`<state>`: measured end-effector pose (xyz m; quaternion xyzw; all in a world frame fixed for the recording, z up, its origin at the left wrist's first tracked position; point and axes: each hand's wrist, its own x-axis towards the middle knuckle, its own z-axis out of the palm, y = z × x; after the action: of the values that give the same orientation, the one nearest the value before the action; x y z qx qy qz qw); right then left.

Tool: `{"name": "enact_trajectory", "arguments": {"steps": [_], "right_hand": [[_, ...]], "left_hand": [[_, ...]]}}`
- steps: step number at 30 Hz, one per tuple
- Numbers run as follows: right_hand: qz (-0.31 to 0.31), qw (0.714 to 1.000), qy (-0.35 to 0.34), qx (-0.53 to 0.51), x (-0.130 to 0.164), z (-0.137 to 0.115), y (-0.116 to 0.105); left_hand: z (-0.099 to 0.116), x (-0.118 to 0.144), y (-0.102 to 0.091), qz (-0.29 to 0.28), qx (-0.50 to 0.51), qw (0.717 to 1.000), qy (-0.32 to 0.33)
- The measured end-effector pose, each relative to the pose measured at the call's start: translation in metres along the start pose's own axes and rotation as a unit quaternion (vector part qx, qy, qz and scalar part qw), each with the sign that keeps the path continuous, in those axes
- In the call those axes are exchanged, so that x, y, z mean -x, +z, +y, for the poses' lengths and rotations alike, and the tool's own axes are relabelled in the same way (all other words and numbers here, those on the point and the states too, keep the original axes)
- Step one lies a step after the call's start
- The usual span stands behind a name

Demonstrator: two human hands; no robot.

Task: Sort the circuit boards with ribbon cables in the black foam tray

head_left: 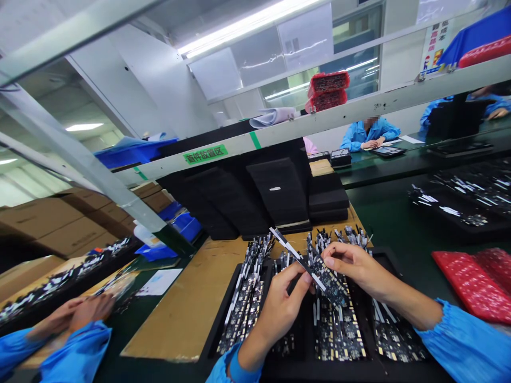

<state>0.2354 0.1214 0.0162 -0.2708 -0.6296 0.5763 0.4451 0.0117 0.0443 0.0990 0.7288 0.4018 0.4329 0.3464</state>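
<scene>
My left hand (279, 306) pinches a small dark circuit board (333, 284) at its left side, between thumb and fingers. A long thin strip with white sections (285, 242) slants up and left from the board. The fingers of my right hand (361, 266) are closed on the board's upper right edge. Both hands hold it tilted above a black foam tray (307, 335). Packed rows of similar circuit boards (339, 332) lie in that tray, their strips pointing away from me. My forearms partly cover the rows.
Brown cardboard (175, 314) lies left of the tray; a co-worker's hands (85, 314) are beyond it. Black foam trays (279, 191) lean behind, under a metal shelf rail (351, 109). Red bubble-wrap packs (475, 284) and another loaded tray (459, 213) sit at right.
</scene>
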Motion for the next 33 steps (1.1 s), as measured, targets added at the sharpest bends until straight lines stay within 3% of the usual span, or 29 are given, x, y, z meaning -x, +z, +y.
{"name": "enact_trajectory", "arguments": {"steps": [12,17,22,27,29,33], "right_hand": [[-0.001,0.999,0.009,-0.047,0.000,0.004,0.011],[0.001,0.997,0.039,-0.074,0.007,-0.021,0.014],[0.046,0.986,0.090,-0.136,0.017,-0.053,0.018],[0.107,0.970,0.101,-0.194,0.020,-0.060,0.013],[0.124,0.966,0.097,-0.203,0.020,-0.056,0.010],[0.137,0.963,0.122,-0.200,0.019,-0.049,0.009]], "left_hand": [[-0.008,-0.005,0.002,0.003,0.063,0.998,-0.021],[-0.004,-0.004,-0.003,0.028,0.078,0.996,-0.030],[0.011,0.001,-0.025,0.050,0.056,0.995,-0.058],[0.010,0.014,-0.060,0.078,-0.002,0.991,-0.109],[0.005,0.023,-0.072,0.046,-0.030,0.988,-0.145],[-0.002,0.040,-0.083,-0.098,-0.042,0.967,-0.233]]}}
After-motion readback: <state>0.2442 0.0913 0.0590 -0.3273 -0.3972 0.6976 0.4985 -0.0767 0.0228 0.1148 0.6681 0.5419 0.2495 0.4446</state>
